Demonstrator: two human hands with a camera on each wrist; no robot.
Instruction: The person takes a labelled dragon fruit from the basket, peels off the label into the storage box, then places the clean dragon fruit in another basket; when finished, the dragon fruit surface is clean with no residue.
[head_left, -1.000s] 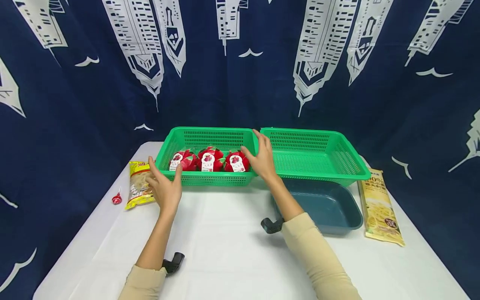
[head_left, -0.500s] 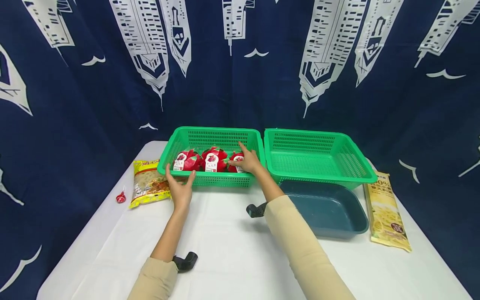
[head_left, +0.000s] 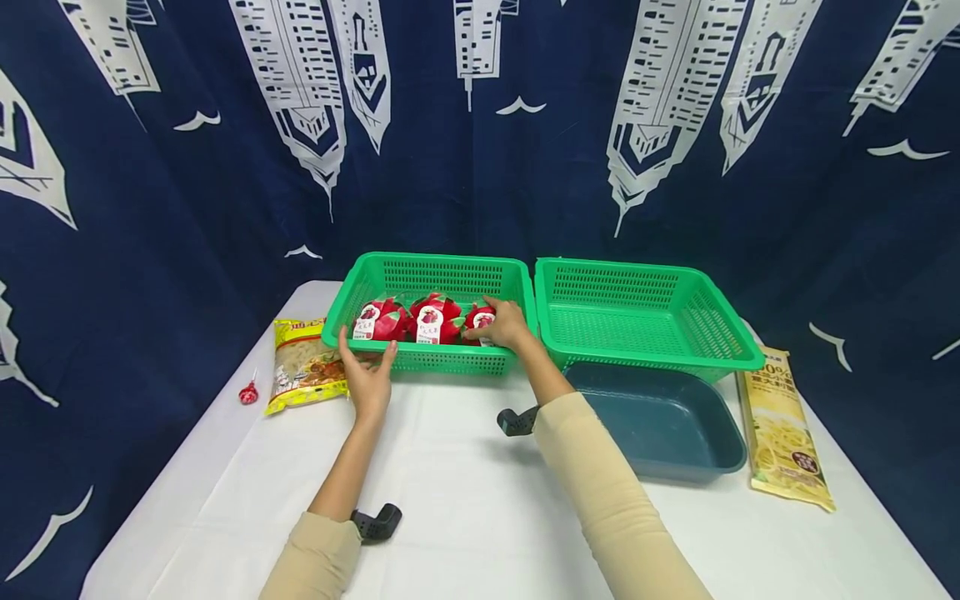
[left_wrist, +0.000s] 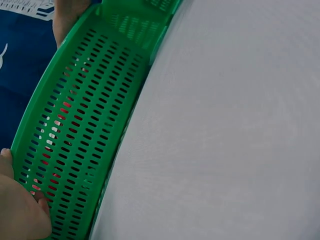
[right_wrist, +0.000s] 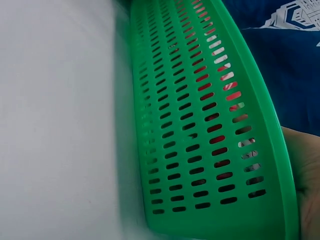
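Three red dragon fruits with white labels sit in a row in the left green basket (head_left: 450, 360): a left one (head_left: 381, 320), a middle one (head_left: 437, 320) and a right one (head_left: 480, 317). My right hand (head_left: 504, 325) reaches over the front rim and grips the right dragon fruit, covering part of it. At the basket's front left corner, my left hand (head_left: 367, 385) holds the rim, with a fingertip (left_wrist: 42, 200) against the outer wall. In the right wrist view, the basket wall (right_wrist: 200, 125) hides my right fingers.
Another green basket (head_left: 637, 321) stands to the right. In front of it lies a dark blue tub (head_left: 667, 425), with a yellow pasta packet (head_left: 783, 433) beside it. A yellow food bag (head_left: 303, 367) and a red lollipop (head_left: 248, 393) lie on the left of the white table (head_left: 450, 483).
My right hand has moved left and down from the basket's right rim onto the right dragon fruit. My left hand has come in to the front left rim. The view has shifted slightly.
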